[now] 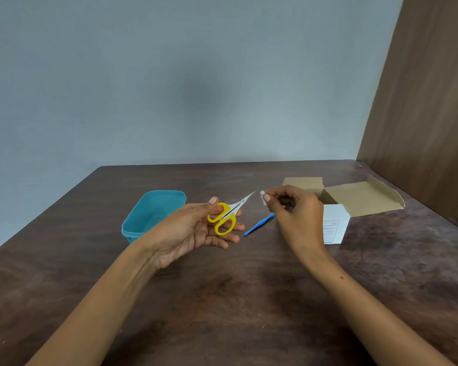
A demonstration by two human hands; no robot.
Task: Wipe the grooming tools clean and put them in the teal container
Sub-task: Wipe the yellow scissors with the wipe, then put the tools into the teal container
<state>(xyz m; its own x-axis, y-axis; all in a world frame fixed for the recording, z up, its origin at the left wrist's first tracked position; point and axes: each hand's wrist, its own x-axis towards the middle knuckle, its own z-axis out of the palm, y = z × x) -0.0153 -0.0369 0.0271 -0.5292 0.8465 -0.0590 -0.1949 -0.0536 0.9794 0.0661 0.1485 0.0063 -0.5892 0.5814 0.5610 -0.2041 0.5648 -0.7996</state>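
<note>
Left hand [196,228] grips yellow-handled scissors [226,216]; right hand [294,210] pinches white wipe [262,197] just beyond blade tips. Box [354,199] print illegible.

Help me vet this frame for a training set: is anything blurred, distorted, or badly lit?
Head view: soft, even light with no hard glare; a faint dark patch on the wall. Wide-angle bending shows at the table edges. The scissors tips smear with motion blur near the small white wipe that the right hand pinches; the left hand is sharp.
</note>
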